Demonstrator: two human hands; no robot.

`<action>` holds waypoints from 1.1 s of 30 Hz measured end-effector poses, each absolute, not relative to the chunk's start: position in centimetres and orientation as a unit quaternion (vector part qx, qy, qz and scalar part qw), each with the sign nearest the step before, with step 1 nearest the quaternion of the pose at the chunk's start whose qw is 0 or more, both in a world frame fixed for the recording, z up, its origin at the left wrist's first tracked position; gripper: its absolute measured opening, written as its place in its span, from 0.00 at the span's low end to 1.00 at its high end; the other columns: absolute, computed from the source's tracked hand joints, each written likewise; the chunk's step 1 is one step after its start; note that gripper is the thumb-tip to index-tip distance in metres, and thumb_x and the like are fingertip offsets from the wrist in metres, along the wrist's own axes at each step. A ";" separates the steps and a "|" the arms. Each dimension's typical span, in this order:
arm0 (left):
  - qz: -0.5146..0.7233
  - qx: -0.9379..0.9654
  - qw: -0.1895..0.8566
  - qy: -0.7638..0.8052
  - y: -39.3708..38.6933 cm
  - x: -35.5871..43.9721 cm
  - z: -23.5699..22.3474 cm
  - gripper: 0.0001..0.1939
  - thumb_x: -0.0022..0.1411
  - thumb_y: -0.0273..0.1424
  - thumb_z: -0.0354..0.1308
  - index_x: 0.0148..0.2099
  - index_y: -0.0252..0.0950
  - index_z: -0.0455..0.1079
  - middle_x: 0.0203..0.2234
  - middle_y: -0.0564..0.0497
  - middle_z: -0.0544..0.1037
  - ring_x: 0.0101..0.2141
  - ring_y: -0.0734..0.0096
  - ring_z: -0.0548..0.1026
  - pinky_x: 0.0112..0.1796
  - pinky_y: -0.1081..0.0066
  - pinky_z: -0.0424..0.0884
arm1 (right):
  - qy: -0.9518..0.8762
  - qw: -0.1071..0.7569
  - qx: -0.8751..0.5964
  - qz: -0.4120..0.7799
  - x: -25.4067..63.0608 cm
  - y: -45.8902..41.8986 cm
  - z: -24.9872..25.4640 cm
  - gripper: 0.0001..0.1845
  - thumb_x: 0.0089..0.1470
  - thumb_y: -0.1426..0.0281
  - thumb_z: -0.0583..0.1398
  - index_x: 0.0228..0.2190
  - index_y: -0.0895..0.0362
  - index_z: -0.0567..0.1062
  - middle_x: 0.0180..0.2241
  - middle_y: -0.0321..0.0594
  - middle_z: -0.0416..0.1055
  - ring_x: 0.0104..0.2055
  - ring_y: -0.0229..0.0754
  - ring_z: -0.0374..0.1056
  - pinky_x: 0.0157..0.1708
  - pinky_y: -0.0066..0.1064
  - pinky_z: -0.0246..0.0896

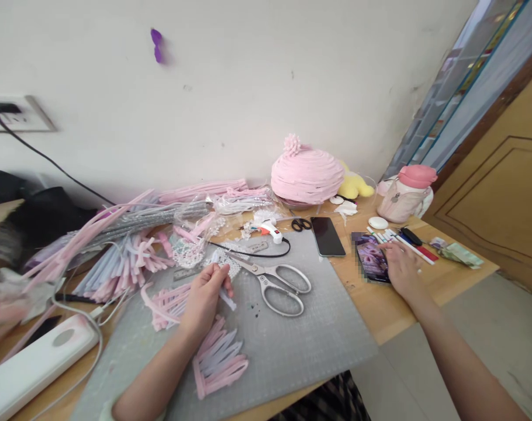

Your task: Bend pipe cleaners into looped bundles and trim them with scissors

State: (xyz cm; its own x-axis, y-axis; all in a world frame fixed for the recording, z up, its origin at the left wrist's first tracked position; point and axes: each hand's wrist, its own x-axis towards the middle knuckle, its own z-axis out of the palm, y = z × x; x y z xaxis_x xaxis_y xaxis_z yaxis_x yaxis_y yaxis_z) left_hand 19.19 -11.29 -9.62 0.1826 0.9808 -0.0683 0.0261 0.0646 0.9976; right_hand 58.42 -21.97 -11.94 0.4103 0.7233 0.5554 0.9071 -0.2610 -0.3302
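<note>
My left hand (pixel 211 287) is closed over the grey cutting mat (pixel 310 339), gripping a pale blue pipe cleaner (pixel 228 300) whose end hangs below the fingers. Fingers extended, my right hand (pixel 401 266) rests at the right edge of a phone (pixel 371 257) with a lit purple picture on its screen. Just right of my left hand lie large silver scissors (pixel 277 283), blades pointing toward the wall. Below that hand sits a zigzag bundle of folded pink and pale blue pipe cleaners (pixel 220 359). Another folded pink and white bundle (pixel 167 304) is partly behind my left wrist.
Loose pipe cleaners (pixel 117 263) crowd the left side near a white power strip (pixel 42 362). Behind the mat are a glue gun (pixel 272 231), small black scissors (pixel 301 224) and a pink dome (pixel 307 175). A dark phone (pixel 328 237), markers (pixel 417 251) and a pink-lidded bottle (pixel 406 196) stand rightward.
</note>
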 end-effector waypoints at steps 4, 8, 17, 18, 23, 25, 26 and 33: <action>0.419 0.508 0.577 0.483 -11.3 19.2 -9.7 0.17 0.55 0.40 0.53 0.20 0.38 0.53 0.08 0.59 0.61 0.12 0.80 0.57 0.15 0.78 0.53 | -0.519 0.293 -0.791 -0.140 58.6 -21.9 -12.1 0.25 0.58 0.61 0.38 0.33 0.56 0.72 0.40 0.51 0.71 0.50 0.54 0.60 0.47 0.52 0.47; 0.405 0.483 0.606 0.485 -11.4 19.3 -9.6 0.18 0.54 0.42 0.53 0.21 0.38 0.53 0.07 0.60 0.61 0.10 0.82 0.52 0.12 0.80 0.47 | -0.518 0.285 -0.795 -0.138 58.7 -21.8 -12.3 0.26 0.58 0.61 0.38 0.33 0.56 0.72 0.39 0.50 0.72 0.49 0.55 0.60 0.47 0.53 0.47; 0.420 0.475 0.608 0.479 -11.4 19.6 -9.5 0.18 0.51 0.42 0.56 0.23 0.37 0.54 0.09 0.60 0.65 0.10 0.83 0.55 0.12 0.81 0.51 | -0.517 0.297 -0.794 -0.118 59.1 -21.7 -12.8 0.27 0.58 0.61 0.37 0.34 0.56 0.71 0.39 0.51 0.71 0.50 0.53 0.59 0.49 0.50 0.49; 0.425 0.479 0.602 0.477 -11.4 19.6 -9.5 0.17 0.51 0.41 0.57 0.23 0.37 0.54 0.10 0.59 0.66 0.11 0.83 0.56 0.13 0.81 0.52 | -0.515 0.298 -0.795 -0.118 59.1 -21.7 -12.8 0.27 0.58 0.61 0.37 0.34 0.56 0.71 0.39 0.51 0.71 0.50 0.53 0.59 0.49 0.51 0.49; 0.449 0.472 0.594 0.472 -11.1 19.6 -9.6 0.15 0.48 0.37 0.60 0.25 0.37 0.56 0.13 0.59 0.69 0.16 0.81 0.61 0.18 0.81 0.57 | -0.511 0.289 -0.800 -0.124 58.9 -21.7 -12.3 0.27 0.58 0.61 0.37 0.32 0.56 0.72 0.39 0.51 0.72 0.49 0.55 0.61 0.48 0.54 0.48; 0.453 0.465 0.591 0.478 -11.1 19.6 -9.5 0.14 0.46 0.36 0.61 0.27 0.37 0.57 0.14 0.58 0.70 0.17 0.80 0.62 0.19 0.80 0.56 | -0.511 0.291 -0.799 -0.126 58.8 -21.7 -12.1 0.27 0.58 0.61 0.37 0.30 0.56 0.72 0.38 0.51 0.72 0.47 0.54 0.62 0.47 0.53 0.50; 0.455 0.461 0.591 0.480 -11.1 19.6 -9.5 0.14 0.46 0.36 0.61 0.27 0.37 0.57 0.16 0.57 0.71 0.17 0.80 0.63 0.19 0.80 0.56 | -0.510 0.292 -0.799 -0.126 58.7 -21.7 -11.9 0.26 0.57 0.61 0.38 0.29 0.56 0.72 0.38 0.51 0.72 0.47 0.54 0.62 0.47 0.53 0.51; 0.469 0.440 0.608 0.465 -11.2 19.7 -9.2 0.15 0.46 0.36 0.60 0.30 0.37 0.57 0.25 0.55 0.75 0.18 0.80 0.65 0.20 0.78 0.60 | -0.504 0.299 -0.799 -0.136 58.7 -21.7 -11.9 0.26 0.57 0.61 0.38 0.30 0.56 0.72 0.38 0.51 0.71 0.47 0.55 0.62 0.46 0.53 0.53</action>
